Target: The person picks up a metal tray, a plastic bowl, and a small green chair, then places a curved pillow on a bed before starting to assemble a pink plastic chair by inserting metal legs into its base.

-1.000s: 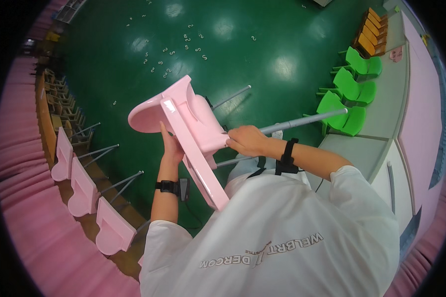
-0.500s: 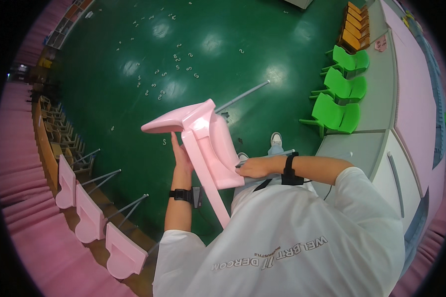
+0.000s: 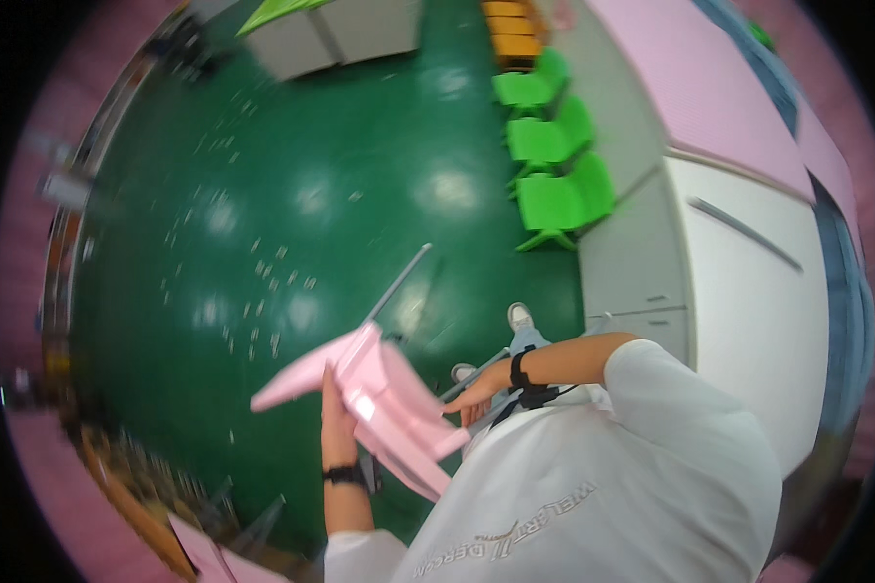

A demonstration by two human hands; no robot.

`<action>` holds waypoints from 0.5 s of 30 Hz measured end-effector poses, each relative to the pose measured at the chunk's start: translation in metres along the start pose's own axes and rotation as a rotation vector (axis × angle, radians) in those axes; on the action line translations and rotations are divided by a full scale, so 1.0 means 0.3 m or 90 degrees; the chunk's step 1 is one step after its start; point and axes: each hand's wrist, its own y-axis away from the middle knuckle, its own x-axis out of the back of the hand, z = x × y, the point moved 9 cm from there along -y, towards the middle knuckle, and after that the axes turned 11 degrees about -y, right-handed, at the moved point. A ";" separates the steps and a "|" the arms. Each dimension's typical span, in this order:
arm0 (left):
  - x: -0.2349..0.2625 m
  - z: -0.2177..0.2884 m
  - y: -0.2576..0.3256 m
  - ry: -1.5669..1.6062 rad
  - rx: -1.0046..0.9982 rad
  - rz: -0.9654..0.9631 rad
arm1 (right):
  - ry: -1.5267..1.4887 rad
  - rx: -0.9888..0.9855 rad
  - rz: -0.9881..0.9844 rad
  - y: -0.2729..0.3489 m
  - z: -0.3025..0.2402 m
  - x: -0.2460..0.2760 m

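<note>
In the head view, my left hand (image 3: pixel 337 420) is clamped on the pink chair (image 3: pixel 374 403) from below, and my right hand (image 3: pixel 472 398) grips its near right side. The chair has dropped lower and nearer to my chest than half a second ago. Three green chairs (image 3: pixel 549 155) now sit further left, against the grey bench (image 3: pixel 612 146)

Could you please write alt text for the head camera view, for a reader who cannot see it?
Seen from above, a person in a white shirt holds a pink plastic chair with metal legs off the floor, left hand on the seat, right hand at its frame. Below lies a shiny green floor; three green chairs stand beside grey cabinets.
</note>
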 end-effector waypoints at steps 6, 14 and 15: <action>-0.022 0.013 0.104 -0.073 0.029 0.055 | -0.166 0.183 0.192 0.396 0.137 0.190; -0.280 0.124 0.294 -0.398 -0.212 0.162 | -0.810 0.818 1.284 2.028 1.267 0.339; -0.334 0.125 0.322 -0.434 -0.231 0.127 | -0.936 0.842 1.355 2.151 1.446 0.273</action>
